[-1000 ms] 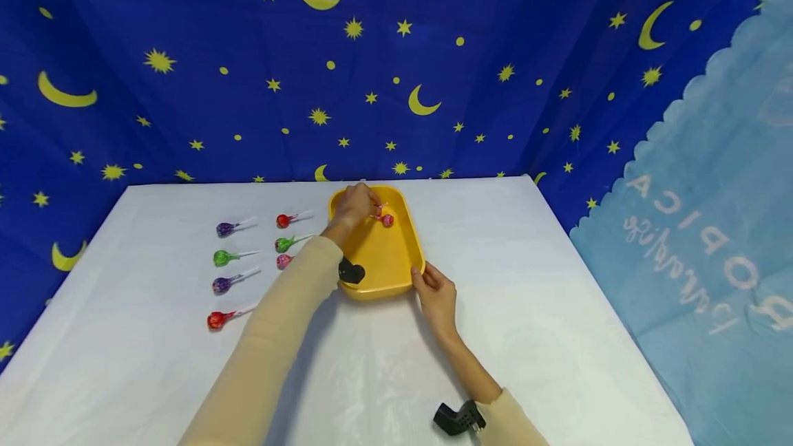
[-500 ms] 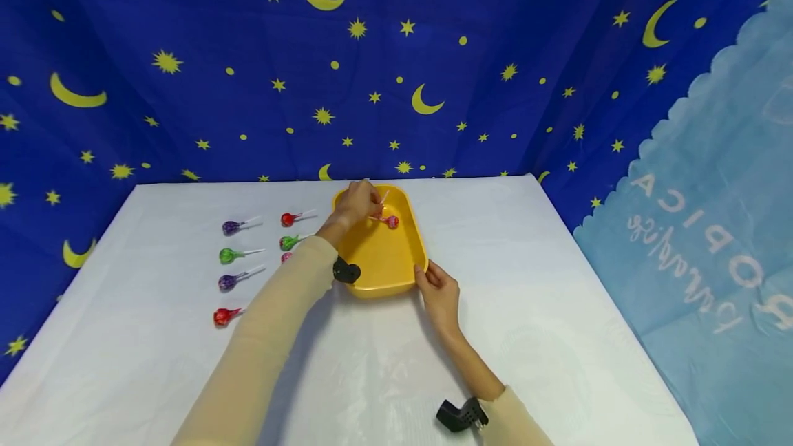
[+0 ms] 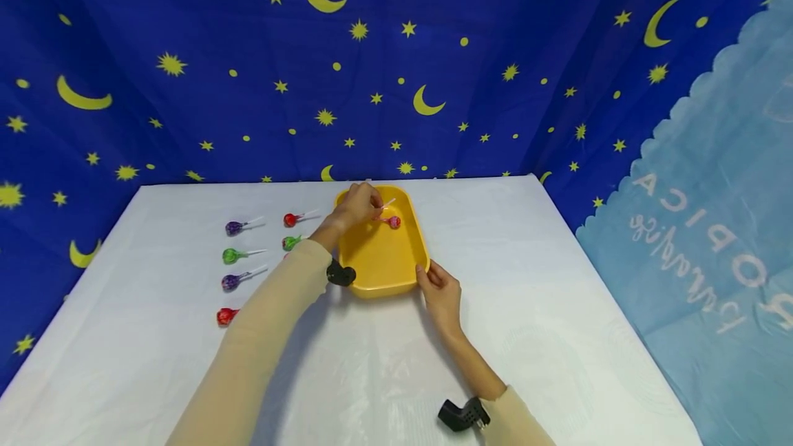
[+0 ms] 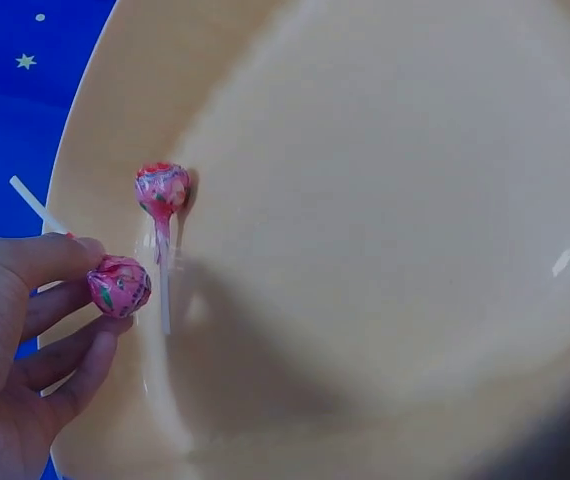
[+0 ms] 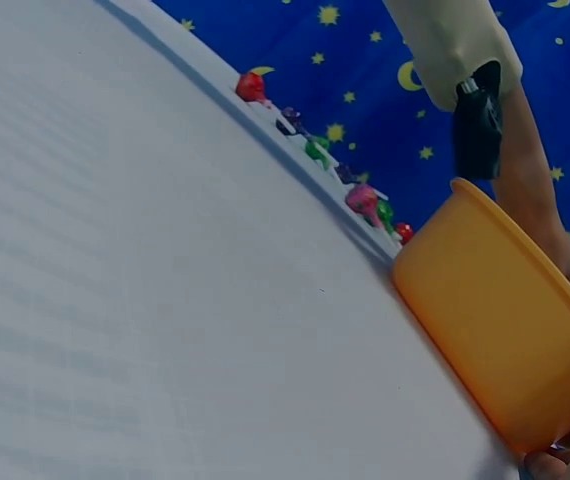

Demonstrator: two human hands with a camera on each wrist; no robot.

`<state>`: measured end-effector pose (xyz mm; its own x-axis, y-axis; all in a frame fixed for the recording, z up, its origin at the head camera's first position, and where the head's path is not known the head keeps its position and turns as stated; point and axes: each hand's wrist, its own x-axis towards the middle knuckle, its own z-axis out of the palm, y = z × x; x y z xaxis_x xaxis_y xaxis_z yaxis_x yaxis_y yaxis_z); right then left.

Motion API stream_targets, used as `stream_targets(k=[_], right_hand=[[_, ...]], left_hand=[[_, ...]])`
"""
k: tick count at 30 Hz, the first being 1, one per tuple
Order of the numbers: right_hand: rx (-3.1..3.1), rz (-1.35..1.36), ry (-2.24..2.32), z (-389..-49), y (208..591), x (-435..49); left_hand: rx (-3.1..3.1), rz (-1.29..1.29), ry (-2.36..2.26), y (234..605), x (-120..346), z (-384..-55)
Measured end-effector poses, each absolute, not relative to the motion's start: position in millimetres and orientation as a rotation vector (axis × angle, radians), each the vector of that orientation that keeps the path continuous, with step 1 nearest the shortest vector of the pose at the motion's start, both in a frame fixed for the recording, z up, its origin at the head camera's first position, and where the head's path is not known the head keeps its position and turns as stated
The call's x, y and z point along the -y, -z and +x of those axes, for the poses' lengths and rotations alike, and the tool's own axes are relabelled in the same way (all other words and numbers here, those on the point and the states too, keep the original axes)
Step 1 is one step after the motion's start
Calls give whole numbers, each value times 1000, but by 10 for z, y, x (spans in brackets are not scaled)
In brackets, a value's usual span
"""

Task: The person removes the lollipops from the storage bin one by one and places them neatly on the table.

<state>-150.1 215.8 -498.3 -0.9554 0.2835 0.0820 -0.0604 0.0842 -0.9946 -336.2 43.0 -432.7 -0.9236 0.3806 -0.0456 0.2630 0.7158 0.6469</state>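
My left hand [image 3: 358, 205] is over the far end of the yellow tray [image 3: 381, 260]. In the left wrist view, its thumb and fingers pinch a pink-wrapped lollipop [image 4: 120, 287] near the head, with the white stick pointing away toward the tray's rim. Another pink lollipop [image 4: 163, 188] lies on the tray floor close beside it, apart from the held one. With thumb and fingers, my right hand [image 3: 442, 298] grips the tray's near right corner; only some of its fingers [image 5: 550, 465] show in the right wrist view.
Left of the tray, several wrapped lollipops lie on the white table: purple [image 3: 234, 228], green [image 3: 230, 255] and red [image 3: 226, 316] ones in one column, more in a second column by my left sleeve [image 3: 266, 329], which partly covers them. A starry blue curtain [image 3: 372, 54] hangs behind.
The held lollipop's stick has swung from pointing upward to slanting right. My left hand stays over the tray's far end, and the right hand keeps its grip. The head view has shifted slightly.
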Motion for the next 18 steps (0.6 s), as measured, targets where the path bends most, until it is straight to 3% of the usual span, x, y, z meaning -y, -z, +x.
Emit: stream_targets(k=[18], right_hand=[[2115,-228,-1989,-1479,4898,-2139]], left_hand=[[-2750,556,-975,4164,-330,-3225]])
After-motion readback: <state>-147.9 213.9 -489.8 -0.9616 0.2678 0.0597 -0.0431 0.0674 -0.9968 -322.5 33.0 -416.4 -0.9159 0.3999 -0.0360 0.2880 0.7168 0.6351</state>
